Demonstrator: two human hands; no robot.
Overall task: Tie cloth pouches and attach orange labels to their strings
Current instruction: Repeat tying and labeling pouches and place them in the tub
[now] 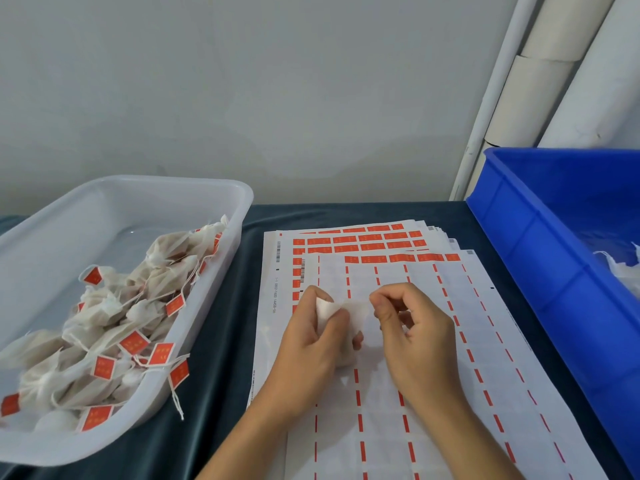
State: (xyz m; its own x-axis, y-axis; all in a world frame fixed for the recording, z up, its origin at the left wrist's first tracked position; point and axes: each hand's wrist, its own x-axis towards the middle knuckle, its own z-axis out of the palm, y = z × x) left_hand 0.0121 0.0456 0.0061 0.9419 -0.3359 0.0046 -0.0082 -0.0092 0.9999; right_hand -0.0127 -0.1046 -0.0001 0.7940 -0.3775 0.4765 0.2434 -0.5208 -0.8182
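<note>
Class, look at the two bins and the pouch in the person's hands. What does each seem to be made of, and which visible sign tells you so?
Left bin: seemingly translucent, frosted plastic; the contents show dimly through its wall.
Blue bin: looks like opaque moulded plastic, slightly glossy, with ribbed sides.
Pouch: likely thin white woven or gauze-like cloth, matte; it creases softly where the left hand grips it.

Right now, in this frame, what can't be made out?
- Head view: the pouch is mostly wrapped by the left hand; its string is too thin to see.
- What the right hand pinches is hidden by its curled fingers.
- The blue crate is cut off by the right edge, contents barely visible.
- Print on the label sheets is too small to read.
</note>
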